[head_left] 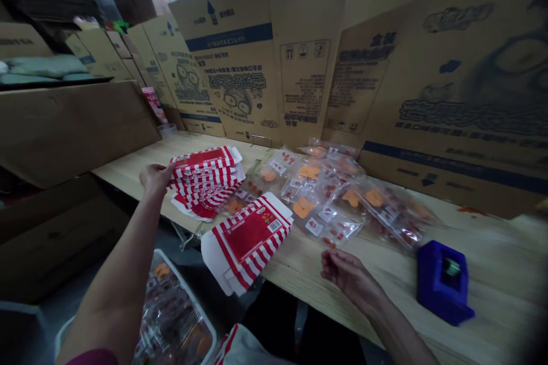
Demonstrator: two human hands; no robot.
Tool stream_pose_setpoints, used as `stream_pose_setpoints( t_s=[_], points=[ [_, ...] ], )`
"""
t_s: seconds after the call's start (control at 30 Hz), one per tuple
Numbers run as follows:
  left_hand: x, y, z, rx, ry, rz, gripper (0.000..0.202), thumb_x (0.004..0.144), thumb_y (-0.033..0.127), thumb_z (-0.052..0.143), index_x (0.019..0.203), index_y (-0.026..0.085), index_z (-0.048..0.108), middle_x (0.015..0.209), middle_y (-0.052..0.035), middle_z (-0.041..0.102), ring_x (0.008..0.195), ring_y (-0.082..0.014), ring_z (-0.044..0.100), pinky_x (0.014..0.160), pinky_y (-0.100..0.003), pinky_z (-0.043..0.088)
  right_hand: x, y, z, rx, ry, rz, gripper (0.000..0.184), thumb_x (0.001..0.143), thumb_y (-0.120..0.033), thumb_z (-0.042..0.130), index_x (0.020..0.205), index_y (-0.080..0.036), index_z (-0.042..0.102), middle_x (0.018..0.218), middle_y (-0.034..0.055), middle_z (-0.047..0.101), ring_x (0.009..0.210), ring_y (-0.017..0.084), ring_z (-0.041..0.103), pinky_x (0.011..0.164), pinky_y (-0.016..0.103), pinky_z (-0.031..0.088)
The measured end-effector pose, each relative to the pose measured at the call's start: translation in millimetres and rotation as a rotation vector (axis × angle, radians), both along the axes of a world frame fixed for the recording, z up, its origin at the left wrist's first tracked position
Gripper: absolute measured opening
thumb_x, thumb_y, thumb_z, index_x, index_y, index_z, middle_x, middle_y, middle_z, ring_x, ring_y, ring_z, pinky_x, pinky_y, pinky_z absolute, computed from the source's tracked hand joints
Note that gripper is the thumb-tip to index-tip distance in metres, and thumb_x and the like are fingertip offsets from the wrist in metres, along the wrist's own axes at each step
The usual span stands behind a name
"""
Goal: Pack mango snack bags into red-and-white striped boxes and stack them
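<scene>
My left hand point(156, 178) reaches out to a stack of flat red-and-white striped cartons point(205, 182) on the wooden table point(385, 274); its fingers close on the stack's left edge. One more flat striped carton point(250, 239) lies nearer, hanging over the table's front edge. My right hand point(346, 274) rests on the table with fingers loosely curled and nothing visible in them, just below a heap of clear plastic packets with orange pieces point(338, 194).
A blue tape dispenser point(443, 282) sits at the right. Large flattened cardboard boxes point(299, 51) lean along the back of the table. A white bin of more packets point(175, 319) stands below the table's edge. A brown box point(64, 125) is at the left.
</scene>
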State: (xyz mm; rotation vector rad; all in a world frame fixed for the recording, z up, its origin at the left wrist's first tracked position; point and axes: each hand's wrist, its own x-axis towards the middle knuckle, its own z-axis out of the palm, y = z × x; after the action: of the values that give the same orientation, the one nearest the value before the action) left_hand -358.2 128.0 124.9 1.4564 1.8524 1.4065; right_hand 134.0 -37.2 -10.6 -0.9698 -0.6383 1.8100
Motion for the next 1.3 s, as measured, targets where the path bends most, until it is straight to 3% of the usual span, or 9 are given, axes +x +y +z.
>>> stream_pose_setpoints(
  t_s=[0.17,0.23,0.37,0.53,0.7,0.87,1.0,1.13,1.3],
  points=[
    [41,-28,-8.1,0.193,0.499,0.423,0.084,0.068,0.07,0.06,0.123,0.008,0.049,0.139,-0.0169,0.046,0.125,-0.0495,0.037,0.095,-0.059,0.031,-48,60,24.4,0.342,-0.371,0.101,0.028,0.072,-0.042,0.071,0.081,-0.015,0.07,0.081,0.0045,0.068,0.075,0.015,0.061,0.071,0.029,0.049],
    [80,-50,-24.1,0.251,0.674,0.292,0.093,0.069,0.069,0.06,0.136,0.008,0.037,0.148,-0.0207,0.031,0.13,-0.0482,0.032,0.101,-0.06,0.028,-71,91,29.8,0.472,-0.644,0.108,0.024,0.072,-0.039,0.068,0.077,-0.016,0.067,0.076,0.002,0.066,0.073,0.016,0.059,0.069,0.029,0.047],
    [159,-87,-84.4,-0.031,0.905,-0.295,0.109,0.057,0.068,0.071,0.143,0.015,0.031,0.148,-0.0239,0.032,0.136,-0.0468,0.026,0.105,-0.061,0.025,-111,145,28.9,0.482,-0.859,0.073,0.016,0.058,-0.023,0.076,0.063,-0.018,0.062,0.066,-0.0012,0.06,0.074,0.018,0.055,0.072,0.03,0.042],
    [192,-96,-134.5,-0.259,0.988,-0.422,0.126,0.048,0.064,0.076,0.147,0.009,0.021,0.149,-0.0338,0.021,0.137,-0.0522,0.019,0.103,-0.069,0.018,-134,166,21.7,0.41,-0.94,0.106,0.024,0.051,-0.017,0.078,0.051,-0.019,0.054,0.052,-0.0031,0.053,0.071,0.02,0.055,0.067,0.029,0.042],
    [185,-93,-111.4,-0.193,1.024,-0.395,0.122,0.047,0.059,0.077,0.145,0.01,0.024,0.142,-0.0304,0.034,0.131,-0.0491,0.031,0.103,-0.065,0.021,-123,145,33.2,0.424,-0.869,0.065,0.006,0.064,-0.013,0.067,0.065,-0.017,0.062,0.061,-0.0028,0.061,0.067,0.016,0.057,0.065,0.026,0.046],
    [193,-107,-56.0,-0.038,0.935,-0.308,0.116,0.054,0.059,0.074,0.145,0.009,0.021,0.13,-0.0241,0.049,0.116,-0.0411,0.05,0.098,-0.051,0.037,-92,78,43.2,0.543,-0.635,-0.386,0.027,0.073,-0.033,0.069,0.094,-0.02,0.058,0.094,0.0038,0.064,0.086,0.017,0.059,0.08,0.031,0.049],
    [229,-128,-27.0,0.091,0.816,-0.43,0.116,0.055,0.06,0.074,0.146,0.015,0.018,0.13,-0.0204,0.051,0.117,-0.04,0.05,0.099,-0.049,0.039,-81,22,47.9,0.548,-0.247,-0.201,0.052,0.063,-0.036,0.081,0.107,-0.023,0.057,0.105,0.006,0.067,0.097,0.023,0.064,0.086,0.038,0.052],
    [268,-143,-20.8,0.133,0.632,-0.552,0.105,0.057,0.052,0.076,0.144,0.018,0.027,0.128,-0.0167,0.054,0.117,-0.0391,0.05,0.098,-0.049,0.041,-53,-10,48.7,0.492,-0.229,-0.258,0.046,0.065,-0.033,0.081,0.106,-0.024,0.062,0.104,0.0047,0.071,0.094,0.024,0.067,0.088,0.041,0.053],
    [295,-138,-41.3,-0.037,0.157,-0.701,0.037,0.078,0.032,0.06,0.113,0.019,0.059,0.088,-0.0042,0.067,0.081,-0.0217,0.065,0.077,-0.034,0.052,7,-33,31.0,0.391,-0.341,-0.444,0.026,0.067,-0.034,0.08,0.088,-0.02,0.072,0.087,0.0052,0.075,0.078,0.024,0.069,0.076,0.04,0.056]
  ],
)
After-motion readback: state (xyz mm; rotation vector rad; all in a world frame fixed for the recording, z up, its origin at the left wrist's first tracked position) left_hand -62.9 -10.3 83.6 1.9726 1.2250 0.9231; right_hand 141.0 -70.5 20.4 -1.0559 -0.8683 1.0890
